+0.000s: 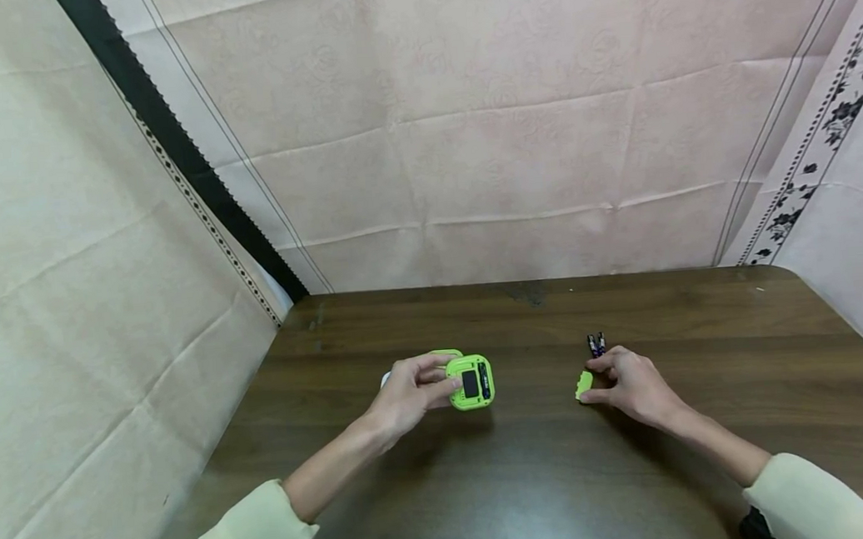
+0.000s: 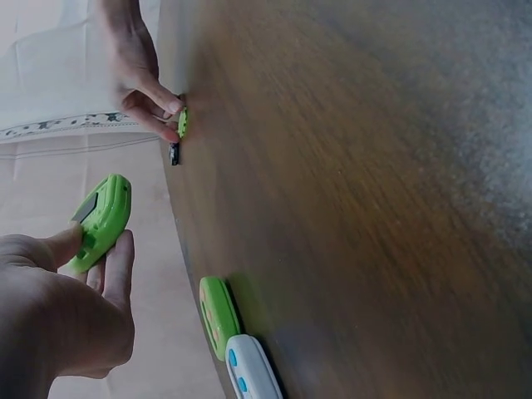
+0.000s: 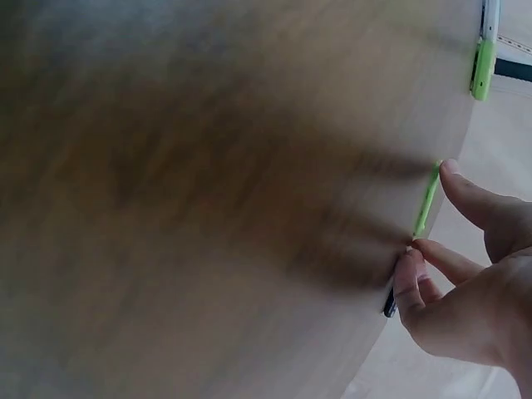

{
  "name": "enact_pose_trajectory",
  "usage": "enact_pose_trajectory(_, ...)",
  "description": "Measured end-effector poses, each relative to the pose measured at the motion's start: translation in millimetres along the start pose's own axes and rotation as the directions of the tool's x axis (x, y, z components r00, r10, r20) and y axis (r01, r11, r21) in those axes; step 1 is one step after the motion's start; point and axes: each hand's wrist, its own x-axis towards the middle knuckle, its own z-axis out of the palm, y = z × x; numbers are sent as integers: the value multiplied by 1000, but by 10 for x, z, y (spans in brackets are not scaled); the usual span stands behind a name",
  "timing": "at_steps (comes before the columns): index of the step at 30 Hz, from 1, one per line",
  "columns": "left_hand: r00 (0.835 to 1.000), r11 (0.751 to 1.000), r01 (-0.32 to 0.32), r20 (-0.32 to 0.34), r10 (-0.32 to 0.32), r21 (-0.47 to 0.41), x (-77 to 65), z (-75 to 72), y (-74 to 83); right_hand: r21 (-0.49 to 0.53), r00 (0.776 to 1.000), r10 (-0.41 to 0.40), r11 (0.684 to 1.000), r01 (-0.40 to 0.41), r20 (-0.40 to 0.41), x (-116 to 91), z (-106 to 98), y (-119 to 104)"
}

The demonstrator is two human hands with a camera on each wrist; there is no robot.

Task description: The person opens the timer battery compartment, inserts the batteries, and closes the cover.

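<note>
My left hand [image 1: 403, 398] holds a lime-green handheld device [image 1: 472, 402] above the table, thumb on its back and fingers beneath. The device's back shows a dark rectangle [image 1: 470, 384] and an uncovered slot with a dark battery [image 1: 484, 380] in it. Low at the tabletop to the right, my right hand [image 1: 638, 384] pinches a small lime-green battery cover [image 1: 584, 385] between thumb and index finger. Dark batteries [image 1: 596, 343] lie just beyond those fingers. Whether the cover touches the table is hard to tell.
On the brown wooden table [image 1: 536, 479], a second green device [image 2: 218, 314] lies beside a white one with blue buttons [image 2: 252, 370], both largely behind my left hand in the head view. Pale cloth [image 1: 512, 130] hangs along the table's back and sides.
</note>
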Motion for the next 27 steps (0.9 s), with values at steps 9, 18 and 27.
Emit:
enact_pose_trajectory(9, 1000, 1000, 4, -4, -4, 14, -12, 2, 25, -29, 1000, 0, 1000, -1, -28, 9, 50, -6)
enact_pose_trajectory(18, 1000, 1000, -13, 7, 13, 14, -13, 17, 16, 68, 999, -19, 997, 21, -34, 19, 42, -5)
enact_pose_trajectory(27, 1000, 1000, -15, 9, 14, 25, -12, 24, 17, 362, 994, 101, 929, -81, -36, 22, 39, -64)
